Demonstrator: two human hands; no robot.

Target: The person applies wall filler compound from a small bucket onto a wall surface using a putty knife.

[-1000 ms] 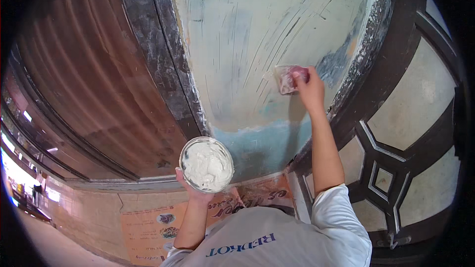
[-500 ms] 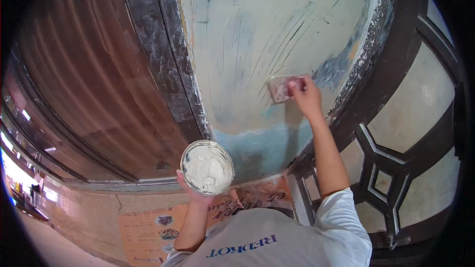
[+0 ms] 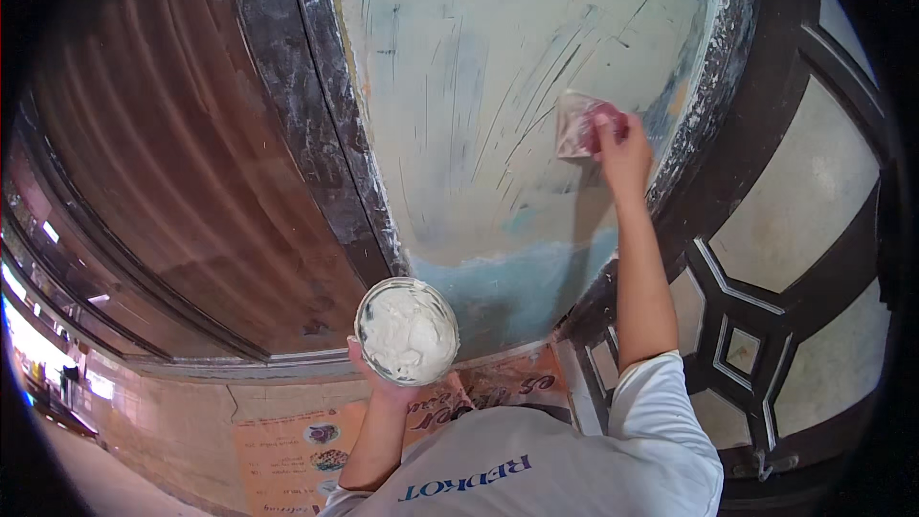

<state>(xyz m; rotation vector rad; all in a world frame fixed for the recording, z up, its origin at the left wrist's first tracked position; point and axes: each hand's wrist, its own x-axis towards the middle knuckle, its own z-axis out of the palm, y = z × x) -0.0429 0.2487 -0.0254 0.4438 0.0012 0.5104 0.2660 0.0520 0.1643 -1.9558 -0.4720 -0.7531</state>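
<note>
White filler spreads best if the right hand (image 3: 622, 148), gripping the scraper (image 3: 577, 124), stays flat while the left hand (image 3: 388, 385) grips the tub (image 3: 407, 330).

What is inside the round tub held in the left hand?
The tub is heaped with white putty, nearly to its rim. Its bottom and inner walls are covered, and the left hand underneath is mostly hidden.
</note>
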